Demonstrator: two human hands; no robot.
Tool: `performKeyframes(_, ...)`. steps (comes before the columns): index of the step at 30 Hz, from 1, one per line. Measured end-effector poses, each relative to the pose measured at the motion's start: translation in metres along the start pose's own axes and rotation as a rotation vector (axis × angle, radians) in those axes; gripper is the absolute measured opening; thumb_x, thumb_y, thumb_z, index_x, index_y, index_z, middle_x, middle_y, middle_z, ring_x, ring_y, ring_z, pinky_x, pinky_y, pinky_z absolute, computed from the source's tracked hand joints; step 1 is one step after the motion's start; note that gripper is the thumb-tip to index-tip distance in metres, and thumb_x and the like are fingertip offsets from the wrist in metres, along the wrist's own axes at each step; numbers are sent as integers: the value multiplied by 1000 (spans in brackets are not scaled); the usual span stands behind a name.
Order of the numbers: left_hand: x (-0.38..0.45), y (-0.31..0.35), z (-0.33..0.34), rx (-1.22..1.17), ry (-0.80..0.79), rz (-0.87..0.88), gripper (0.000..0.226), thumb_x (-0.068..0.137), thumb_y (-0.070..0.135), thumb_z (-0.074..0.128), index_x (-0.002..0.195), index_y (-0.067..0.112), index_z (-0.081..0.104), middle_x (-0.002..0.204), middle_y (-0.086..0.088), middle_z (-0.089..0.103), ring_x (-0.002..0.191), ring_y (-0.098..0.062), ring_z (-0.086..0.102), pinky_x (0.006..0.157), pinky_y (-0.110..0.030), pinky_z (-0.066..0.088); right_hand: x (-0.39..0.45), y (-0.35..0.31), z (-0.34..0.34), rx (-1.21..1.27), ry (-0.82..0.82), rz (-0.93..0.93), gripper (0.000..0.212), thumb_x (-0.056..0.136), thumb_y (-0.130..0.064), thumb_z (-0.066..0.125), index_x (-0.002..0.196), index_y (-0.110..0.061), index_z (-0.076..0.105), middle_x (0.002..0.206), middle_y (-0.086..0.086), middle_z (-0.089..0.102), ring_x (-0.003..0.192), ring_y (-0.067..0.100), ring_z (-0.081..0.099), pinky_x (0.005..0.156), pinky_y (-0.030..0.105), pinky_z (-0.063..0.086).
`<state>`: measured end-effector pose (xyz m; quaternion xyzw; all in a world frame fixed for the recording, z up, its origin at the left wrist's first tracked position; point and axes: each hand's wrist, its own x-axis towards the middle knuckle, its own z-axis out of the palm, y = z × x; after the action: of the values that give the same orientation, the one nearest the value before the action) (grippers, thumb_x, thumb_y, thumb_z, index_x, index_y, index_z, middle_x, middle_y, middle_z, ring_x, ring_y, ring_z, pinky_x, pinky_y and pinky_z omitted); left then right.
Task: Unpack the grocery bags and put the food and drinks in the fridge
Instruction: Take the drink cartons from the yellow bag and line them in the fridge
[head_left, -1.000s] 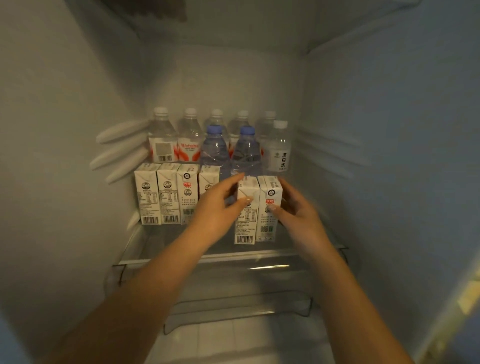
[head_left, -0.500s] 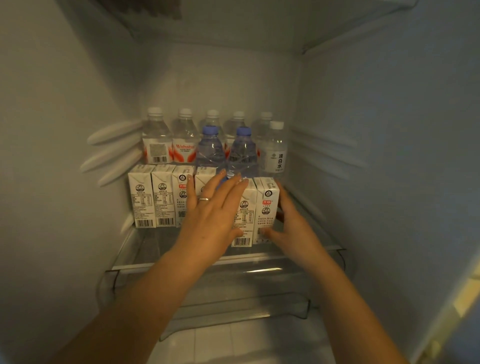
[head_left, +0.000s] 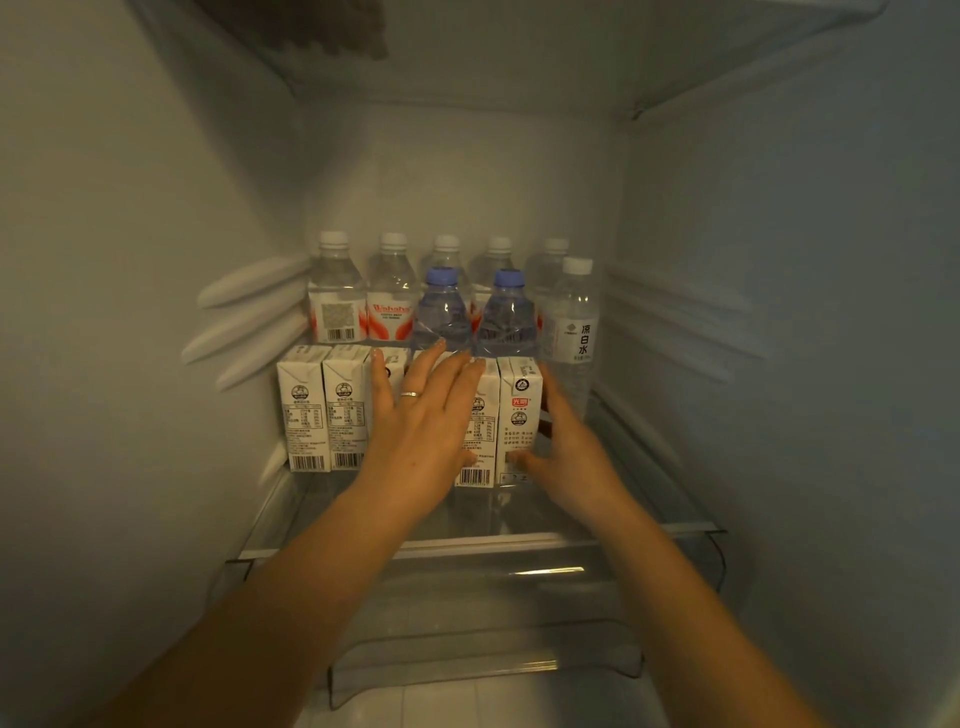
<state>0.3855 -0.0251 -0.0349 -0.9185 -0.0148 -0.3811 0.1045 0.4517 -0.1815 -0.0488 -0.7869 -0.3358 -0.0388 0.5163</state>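
A row of white milk cartons (head_left: 304, 410) stands on the glass fridge shelf (head_left: 467, 540). Behind it stand several clear water bottles (head_left: 335, 296), two with blue caps (head_left: 441, 312). My left hand (head_left: 421, 415), with a ring on it, lies flat with fingers spread against the fronts of the middle cartons. My right hand (head_left: 563, 452) cups the right side and lower corner of the rightmost carton (head_left: 519, 415), thumb at its front. The cartons under my left hand are partly hidden.
The fridge walls close in on the left (head_left: 130, 364) and right (head_left: 779, 364). A clear drawer (head_left: 519, 623) sits below the shelf. A white-capped bottle with Chinese characters (head_left: 576, 317) stands right behind the rightmost carton.
My left hand moved from a pinch on a carton's top to lying flat across the carton fronts. The two right cartons slid back and left into the row.
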Motion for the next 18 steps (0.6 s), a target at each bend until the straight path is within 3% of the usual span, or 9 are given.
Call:
performKeyframes(6, 5, -4, 5, 24, -14, -29, 108, 40, 37, 91, 134, 13, 42, 133, -9, 50, 132, -31, 40, 104, -65, 11, 14, 6, 3, -40, 0, 8, 82, 77, 7, 67, 132, -41, 29, 109, -26, 49, 88, -32, 45, 63, -2, 41)
performKeyframes(10, 4, -2, 3, 13, -33, -51, 106, 41, 36, 91, 133, 12, 43, 132, -10, 50, 129, -31, 42, 104, -63, 8, 18, 8, 6, -71, 30, 10, 85, 74, 3, 71, 137, -38, 30, 127, -3, 50, 102, -5, 53, 69, 7, 47)
performKeyframes(13, 3, 1, -1, -5, -34, -60, 106, 43, 36, 91, 134, 12, 41, 132, -10, 49, 129, -31, 41, 105, -63, 8, 17, 7, 6, -69, 36, 26, 89, 73, -1, 73, 138, -41, 28, 126, -2, 50, 107, 3, 54, 80, 15, 51)
performKeyframes(16, -3, 5, -10, -66, -21, -98, 103, 51, 35, 88, 138, 12, 38, 137, -11, 46, 132, -31, 38, 108, -61, 13, 7, -1, -2, -60, 39, 66, 85, 75, -6, 74, 139, -34, 27, 119, -11, 46, 105, -1, 47, 77, 8, 44)
performKeyframes(18, -12, 7, -17, -182, 8, -134, 97, 61, 34, 84, 142, 13, 34, 141, -10, 41, 134, -30, 34, 113, -54, 19, -3, -5, -9, -58, 67, 90, 91, 75, -14, 76, 145, -30, 20, 129, -6, 44, 119, 8, 45, 93, 23, 42)
